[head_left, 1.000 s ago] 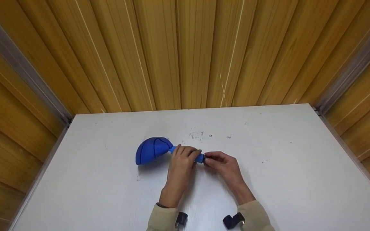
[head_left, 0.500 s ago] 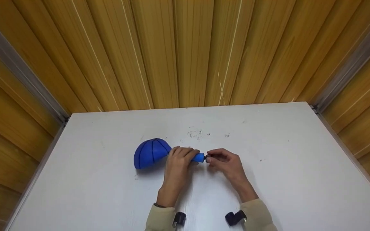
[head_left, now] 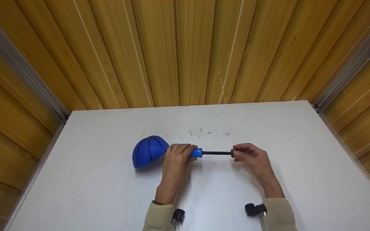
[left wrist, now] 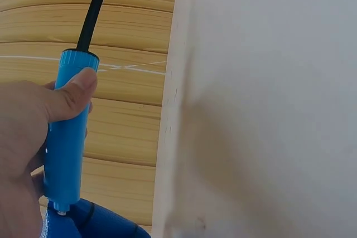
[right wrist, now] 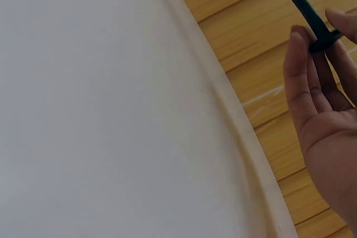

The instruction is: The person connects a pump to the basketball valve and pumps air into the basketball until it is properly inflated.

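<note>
A blue hand pump (left wrist: 66, 154) lies across the left palm, and my left hand (head_left: 177, 160) grips its barrel with the thumb along it. Its black plunger rod (head_left: 217, 153) is pulled well out to the right. My right hand (head_left: 255, 162) pinches the dark end handle (right wrist: 324, 42) of that rod between thumb and fingers. At the pump's other end is a partly deflated blue ball (head_left: 149, 151) with black lines, caved into a bowl-like shape. In the left wrist view the nozzle meets the ball (left wrist: 106, 221); the left hand hides this joint in the head view.
The white table (head_left: 92, 192) spreads beneath both hands, with dark scuff marks (head_left: 195, 131) beyond them. Yellow wood-look panels (head_left: 178, 54) rise behind the table's far edge and at both sides. Black wrist cameras (head_left: 178, 215) sit at the cuffs.
My right hand has moved right, drawing the plunger rod out of the barrel. The left hand still grips the pump, and the ball has shifted slightly left.
</note>
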